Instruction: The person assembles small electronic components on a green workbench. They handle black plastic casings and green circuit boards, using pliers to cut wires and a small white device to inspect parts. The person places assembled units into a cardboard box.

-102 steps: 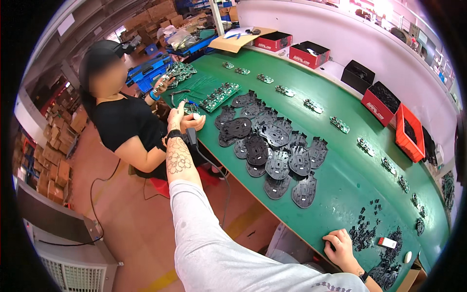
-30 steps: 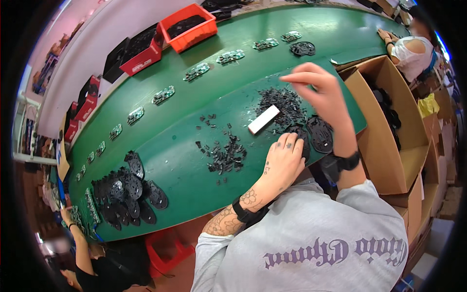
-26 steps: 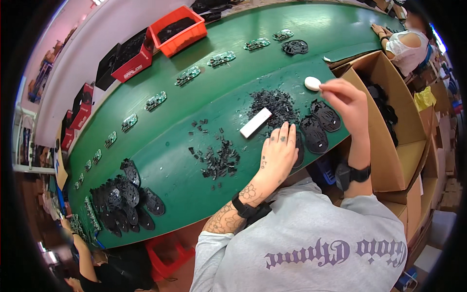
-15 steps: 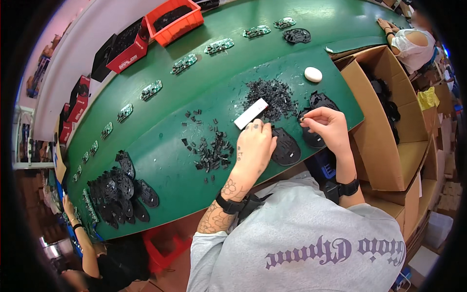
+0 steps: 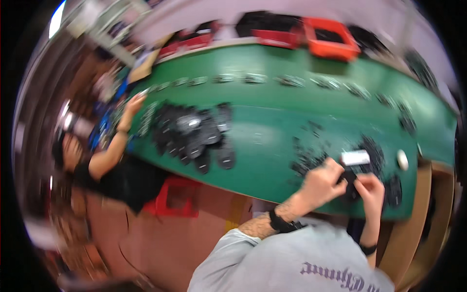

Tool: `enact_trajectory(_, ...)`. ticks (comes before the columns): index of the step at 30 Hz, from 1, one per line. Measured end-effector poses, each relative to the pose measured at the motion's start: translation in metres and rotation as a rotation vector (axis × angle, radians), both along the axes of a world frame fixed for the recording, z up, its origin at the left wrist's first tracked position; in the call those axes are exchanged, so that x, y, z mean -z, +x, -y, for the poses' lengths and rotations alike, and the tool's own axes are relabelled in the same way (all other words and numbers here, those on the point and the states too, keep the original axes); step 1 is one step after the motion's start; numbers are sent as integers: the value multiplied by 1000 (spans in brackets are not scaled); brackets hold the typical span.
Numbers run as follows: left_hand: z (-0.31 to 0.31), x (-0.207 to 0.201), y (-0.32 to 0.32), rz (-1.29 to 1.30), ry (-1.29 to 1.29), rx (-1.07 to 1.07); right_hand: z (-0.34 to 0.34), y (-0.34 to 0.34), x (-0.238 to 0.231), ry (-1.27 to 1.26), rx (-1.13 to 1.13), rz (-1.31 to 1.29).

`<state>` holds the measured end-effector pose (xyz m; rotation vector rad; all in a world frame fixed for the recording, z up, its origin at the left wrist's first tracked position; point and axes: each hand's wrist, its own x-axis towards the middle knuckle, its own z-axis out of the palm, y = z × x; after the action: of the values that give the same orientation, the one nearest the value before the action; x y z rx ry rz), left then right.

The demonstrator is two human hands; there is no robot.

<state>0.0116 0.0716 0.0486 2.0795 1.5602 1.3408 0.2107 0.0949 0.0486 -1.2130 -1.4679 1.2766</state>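
Observation:
The view is smeared by motion. Low at the right of the green table, a black oval shell (image 5: 349,186), like a computer mouse base, lies between my two hands. My left hand (image 5: 322,185) has its fingers curled at the shell's left side and seems to grip it. Opposite, my right hand (image 5: 371,189) pinches at the shell's right edge; any small part in its fingertips is too blurred to see. Just beyond the shell is a white rectangular block (image 5: 355,157). Small black parts (image 5: 373,148) are heaped beside the block, and looser ones (image 5: 309,158) lie left of it.
Another black shell (image 5: 393,191) and a white oval object (image 5: 402,159) are at the right. Green circuit boards (image 5: 255,78) line the table (image 5: 262,126). Black shells (image 5: 194,134) are piled left. An orange bin (image 5: 332,51) stands behind; a cardboard box (image 5: 413,219) borders the right. A co-worker's hand (image 5: 136,103) is far left.
My view has swung left, so the table and hands appear farther right. My right hand has come in from the neighbouring shell to the one at my left hand.

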Motion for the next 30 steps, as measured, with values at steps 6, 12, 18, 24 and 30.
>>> enact_trajectory(6,7,14,-16,36,18,-53,-12,-11,10,-102,-76,-8)
enact_trajectory(12,19,15,-39,52,16,-164,-19,-46,0,-169,-190,-175)
enact_trajectory(18,23,15,-46,82,27,-165,-24,-53,4,-159,-289,-49)
enact_trajectory(24,35,14,-48,109,-57,-170,-25,-56,-6,-364,-348,-28)
enact_trajectory(30,42,1,-57,214,42,-146,-67,-6,-3,-140,-172,17)
